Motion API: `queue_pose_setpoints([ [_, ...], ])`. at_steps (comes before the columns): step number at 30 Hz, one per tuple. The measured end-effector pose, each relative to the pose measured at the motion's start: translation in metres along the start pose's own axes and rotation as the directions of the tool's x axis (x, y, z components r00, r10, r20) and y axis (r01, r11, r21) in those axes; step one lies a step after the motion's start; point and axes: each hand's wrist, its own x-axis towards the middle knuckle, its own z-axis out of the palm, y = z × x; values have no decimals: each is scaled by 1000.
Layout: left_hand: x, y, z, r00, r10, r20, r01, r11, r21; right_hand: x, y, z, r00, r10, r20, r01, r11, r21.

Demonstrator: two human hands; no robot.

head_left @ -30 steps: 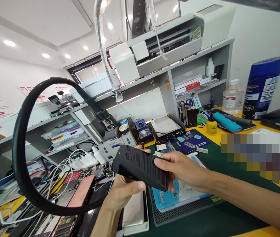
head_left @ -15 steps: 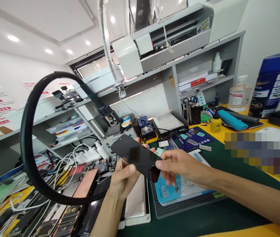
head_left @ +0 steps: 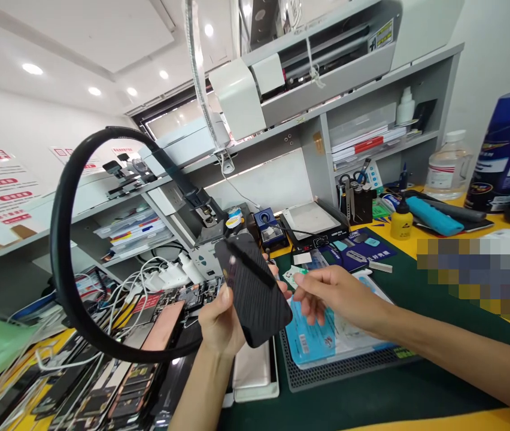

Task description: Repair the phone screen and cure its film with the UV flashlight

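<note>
A black phone with a glossy, reflecting face is held tilted by my left hand. The thumb lies along its left edge and fingertips show at its right edge. Just right of the phone is my right hand, apart from it, with thumb and index finger together near a small green-and-white piece; whether they grip it is unclear. Beneath my right hand lies a blue packet on a dark perforated mat. A pale phone-shaped case lies below the phone.
A black ring-shaped tube arches at the left over many phone parts and white cables. Behind stand a blue device and a flat heating plate. At the right are a yellow bottle, a clear jug and a blue canister.
The phone has turned more upright, its glossy face now towards the camera. My right hand has let go of its right edge and sits slightly away. The whole view has shifted a little.
</note>
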Motion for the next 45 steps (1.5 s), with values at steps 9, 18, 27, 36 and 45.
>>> queue_pose_setpoints([
  [9,1,-6,5,997,-51,58,59,986,-155,-8,3,-2,983,-180,17,181,981,-74],
  [18,3,-23,15,988,-128,83,143,968,-204,-13,1,14,939,-342,-34,310,887,-342],
  [27,4,-43,11,968,-192,161,223,952,-209,-14,4,18,967,-236,-99,222,966,-135],
  [36,5,-42,16,959,-249,134,276,929,-249,-4,-15,-7,950,-262,-173,265,964,-6],
  [45,5,-49,17,962,-255,102,273,927,-257,-5,0,9,972,-209,-106,200,975,-93],
])
